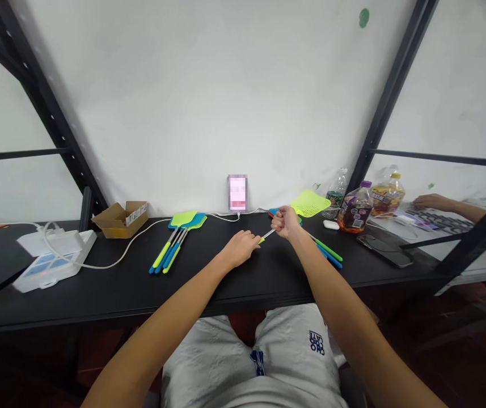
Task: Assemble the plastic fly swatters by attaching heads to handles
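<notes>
A yellow-green fly swatter (310, 203) slants over the middle of the desk, its mesh head up to the right. My left hand (241, 248) is closed round its handle end. Closed on its metal shaft near the head is my right hand (286, 221). More fly swatters (328, 253) with green and blue handles lie partly hidden behind my right hand and forearm. To the left, several yellow-green and blue fly swatters (174, 241) lie side by side, heads toward the wall.
A phone (237, 193) leans on the wall, its cable crossing the desk (208, 289). Leftward are an open cardboard box (122, 221) and a white device (55, 260). Rightward stand bottles (355, 208), a white case (331, 225) and another phone (385, 251). Another person's hand (432, 202) shows far right.
</notes>
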`<state>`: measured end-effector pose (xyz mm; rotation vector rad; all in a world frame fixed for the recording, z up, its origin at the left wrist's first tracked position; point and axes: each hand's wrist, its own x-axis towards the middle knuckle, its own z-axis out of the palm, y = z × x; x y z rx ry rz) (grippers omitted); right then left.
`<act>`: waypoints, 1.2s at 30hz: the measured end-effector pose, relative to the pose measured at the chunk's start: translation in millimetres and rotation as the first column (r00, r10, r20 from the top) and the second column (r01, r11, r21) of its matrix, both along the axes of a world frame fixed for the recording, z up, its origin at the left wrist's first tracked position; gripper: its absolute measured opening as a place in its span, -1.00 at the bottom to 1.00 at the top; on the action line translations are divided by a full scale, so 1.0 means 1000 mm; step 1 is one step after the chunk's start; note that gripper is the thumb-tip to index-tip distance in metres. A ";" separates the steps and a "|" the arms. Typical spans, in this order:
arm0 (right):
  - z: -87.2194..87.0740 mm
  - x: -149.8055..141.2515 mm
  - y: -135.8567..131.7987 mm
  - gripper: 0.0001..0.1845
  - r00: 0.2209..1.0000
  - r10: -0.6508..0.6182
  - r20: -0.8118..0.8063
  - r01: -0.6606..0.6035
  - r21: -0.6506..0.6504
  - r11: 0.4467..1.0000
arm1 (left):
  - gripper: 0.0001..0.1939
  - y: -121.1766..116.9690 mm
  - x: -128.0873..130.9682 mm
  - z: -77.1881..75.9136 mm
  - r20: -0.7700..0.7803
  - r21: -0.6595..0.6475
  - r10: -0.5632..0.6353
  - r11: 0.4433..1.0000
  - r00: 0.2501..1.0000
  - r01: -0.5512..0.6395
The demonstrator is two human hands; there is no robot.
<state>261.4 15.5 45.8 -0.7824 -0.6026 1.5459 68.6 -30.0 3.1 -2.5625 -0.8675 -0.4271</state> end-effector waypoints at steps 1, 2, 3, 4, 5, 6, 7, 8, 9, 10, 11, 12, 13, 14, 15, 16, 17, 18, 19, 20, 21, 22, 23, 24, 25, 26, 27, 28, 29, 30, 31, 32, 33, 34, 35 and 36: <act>0.000 0.000 0.000 -0.71 1.000 0.004 -0.001 -0.004 -0.003 1.000 | -0.80 0.000 0.000 0.000 0.000 0.002 -0.004 1.000 1.000 0.004; 0.000 0.000 0.000 -0.71 1.000 0.007 -0.001 -0.007 -0.006 1.000 | -0.80 0.000 0.000 0.000 0.001 0.007 -0.011 1.000 1.000 0.011; 0.000 0.001 -0.001 -0.71 1.000 0.012 -0.001 -0.012 -0.008 1.000 | -0.79 0.000 0.000 0.000 0.004 0.014 -0.020 1.000 1.000 0.020; 0.000 0.001 -0.001 -0.71 1.000 0.016 -0.001 -0.016 -0.010 1.000 | -0.78 0.000 0.000 -0.001 0.007 0.023 -0.029 0.999 1.000 0.029; 0.000 0.002 -0.001 -0.71 1.000 0.021 -0.003 -0.021 -0.012 1.000 | -0.77 0.001 0.000 -0.002 0.010 0.033 -0.038 0.999 0.999 0.037; 0.000 0.002 0.000 -0.71 1.000 0.026 -0.004 -0.026 -0.014 1.000 | -0.76 0.001 0.000 -0.003 0.012 0.043 -0.047 0.998 0.999 0.046; 0.000 0.003 0.000 -0.71 0.999 0.032 -0.005 -0.032 -0.018 0.999 | -0.75 0.001 0.000 -0.004 0.013 0.053 -0.055 0.997 0.998 0.054; 0.000 0.003 0.000 -0.71 0.999 0.037 -0.006 -0.037 -0.022 0.999 | -0.74 0.001 0.000 -0.005 0.014 0.062 -0.062 0.996 0.998 0.061; 0.000 0.004 0.000 -0.71 0.999 0.040 -0.005 -0.040 -0.026 0.999 | -0.74 0.002 0.000 -0.005 0.014 0.069 -0.070 0.995 0.997 0.069; 0.000 0.004 0.000 -0.72 0.999 0.041 -0.005 -0.042 -0.029 0.999 | -0.73 0.002 0.000 -0.006 0.013 0.074 -0.076 0.994 0.997 0.075; 0.000 0.004 0.001 -0.72 0.999 0.043 -0.004 -0.043 -0.029 0.999 | -0.72 0.002 0.000 -0.006 0.012 0.077 -0.080 0.994 0.997 0.079; 0.000 0.005 0.001 -0.71 0.999 0.045 -0.004 -0.045 -0.028 0.999 | -0.71 0.002 0.000 -0.006 0.010 0.079 -0.082 0.994 0.997 0.081; -0.001 0.005 0.001 -0.71 0.999 0.048 -0.004 -0.048 -0.026 0.998 | -0.71 0.002 0.000 -0.006 0.007 0.080 -0.084 0.993 0.996 0.083; -0.001 0.005 0.001 -0.71 0.999 0.053 -0.005 -0.053 -0.026 0.998 | -0.70 0.002 0.000 -0.006 0.004 0.082 -0.085 0.993 0.996 0.085; -0.001 0.005 0.001 -0.71 0.998 0.058 -0.005 -0.058 -0.026 0.998 | -0.69 0.001 0.000 -0.006 0.000 0.083 -0.087 0.993 0.996 0.086; -0.001 0.006 0.001 -0.71 0.998 0.061 -0.005 -0.061 -0.027 0.998 | -0.68 0.001 0.000 -0.005 -0.005 0.082 -0.089 0.993 0.996 0.089; -0.001 0.006 0.001 -0.72 0.998 0.062 -0.005 -0.062 -0.029 0.998 | -0.67 0.001 0.000 -0.005 -0.011 0.081 -0.091 0.992 0.996 0.091; -0.001 0.006 0.001 -0.72 0.998 0.062 -0.004 -0.062 -0.030 0.998 | -0.66 0.000 0.000 -0.005 -0.017 0.078 -0.091 0.993 0.996 0.092; -0.001 0.006 0.001 -0.72 0.998 0.064 -0.002 -0.064 -0.032 0.997 | -0.66 0.000 0.000 -0.004 -0.023 0.072 -0.090 0.993 0.996 0.092; 0.000 0.006 0.000 -0.71 0.998 0.066 0.002 -0.066 -0.034 0.997 | -0.66 0.000 0.000 -0.004 -0.028 0.065 -0.089 0.994 0.996 0.090; 0.000 0.006 0.000 -0.71 0.998 0.068 0.008 -0.067 -0.035 0.997 | -0.66 -0.001 0.000 -0.004 -0.030 0.060 -0.089 0.994 0.996 0.091; 0.001 0.006 0.000 -0.71 0.997 0.071 0.014 -0.070 -0.036 0.997 | -0.66 -0.001 0.000 -0.004 -0.030 0.056 -0.091 0.994 0.995 0.093; 0.001 0.006 -0.001 -0.71 0.997 0.074 0.020 -0.073 -0.037 0.997 | -0.67 -0.001 0.000 -0.004 -0.026 0.054 -0.096 0.994 0.995 0.098; 0.002 0.006 -0.001 -0.71 0.997 0.078 0.023 -0.077 -0.038 0.996 | -0.67 -0.001 0.000 -0.004 -0.021 0.055 -0.104 0.993 0.994 0.105; 0.002 0.006 -0.001 -0.71 0.996 0.082 0.026 -0.081 -0.037 0.996 | -0.67 -0.001 0.000 -0.005 -0.017 0.060 -0.113 0.992 0.993 0.114; 0.002 0.006 -0.002 -0.71 0.996 0.086 0.027 -0.085 -0.037 0.996 | -0.67 -0.001 0.000 -0.005 -0.016 0.065 -0.121 0.990 0.993 0.122; 0.003 0.006 -0.002 -0.71 0.995 0.092 0.029 -0.091 -0.036 0.995 | -0.67 0.000 0.000 -0.006 -0.018 0.071 -0.127 0.989 0.992 0.128; 0.003 0.005 -0.002 -0.71 0.995 0.098 0.031 -0.097 -0.035 0.995 | -0.67 0.000 0.000 -0.006 -0.023 0.077 -0.132 0.988 0.991 0.133; 0.004 0.005 -0.003 -0.71 0.994 0.105 0.033 -0.104 -0.033 0.994 | -0.66 0.000 0.000 -0.007 -0.030 0.082 -0.134 0.987 0.991 0.136; 0.004 0.005 -0.003 -0.71 0.993 0.112 0.035 -0.111 -0.030 0.993 | -0.66 0.000 0.000 -0.007 -0.037 0.086 -0.135 0.987 0.990 0.137; 0.005 0.005 -0.003 -0.70 0.992 0.120 0.038 -0.119 -0.031 0.992 | -0.66 0.000 0.000 -0.007 -0.043 0.088 -0.135 0.986 0.990 0.139; 0.005 0.005 -0.003 -0.70 0.991 0.130 0.041 -0.129 -0.031 0.991 | -0.65 0.000 0.000 -0.007 -0.048 0.091 -0.137 0.986 0.989 0.141; 0.006 0.005 -0.003 -0.70 0.989 0.138 0.043 -0.137 -0.031 0.990 | -0.65 -0.001 0.000 -0.007 -0.054 0.093 -0.138 0.985 0.989 0.142; 0.006 0.005 -0.004 -0.70 0.989 0.144 0.046 -0.142 -0.031 0.989 | -0.64 -0.001 0.000 -0.007 -0.059 0.094 -0.138 0.985 0.989 0.144; 0.006 0.005 -0.003 -0.70 0.988 0.145 0.046 -0.143 -0.030 0.989 | -0.65 -0.002 0.000 -0.006 -0.062 0.093 -0.136 0.986 0.989 0.142; 0.005 0.005 -0.003 -0.70 0.989 0.139 0.044 -0.138 -0.028 0.990 | -0.65 -0.002 0.000 -0.006 -0.063 0.089 -0.131 0.987 0.989 0.136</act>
